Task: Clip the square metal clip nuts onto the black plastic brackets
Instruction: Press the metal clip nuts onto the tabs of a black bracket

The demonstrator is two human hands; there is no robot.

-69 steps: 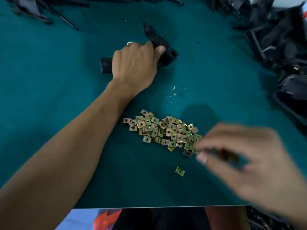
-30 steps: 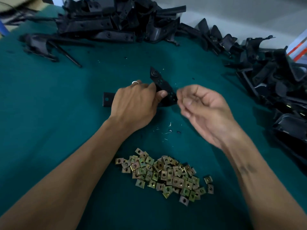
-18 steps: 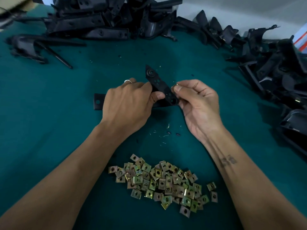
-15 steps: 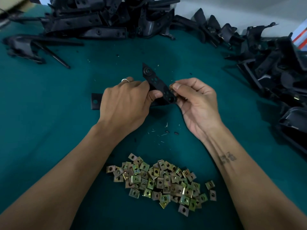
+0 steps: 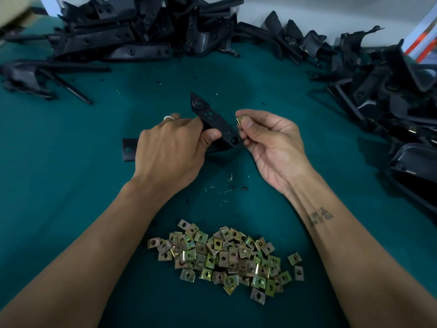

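- Green mat (image 5: 71, 185), bracket heaps (image 5: 132, 31) at the back, nuts (image 5: 224, 259) piled near me.
- My left hand (image 5: 170, 147) grips a bracket (image 5: 212, 119).
- My right hand (image 5: 272, 140) pinches one nut (image 5: 240, 120) just beside it.

assembly workbench: bracket heaps (image 5: 132, 36), clip nuts (image 5: 224, 256)

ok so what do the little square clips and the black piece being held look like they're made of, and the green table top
Clip nuts: thin stamped metal, probably steel with a yellowish iridescent plating, going by the gold-green sheen and punched holes. The right hand pinches one. Bracket in the left hand: matte black, moulded shape with holes, likely plastic. Table cover: dull teal, looks like felt or cloth; weave not visible.
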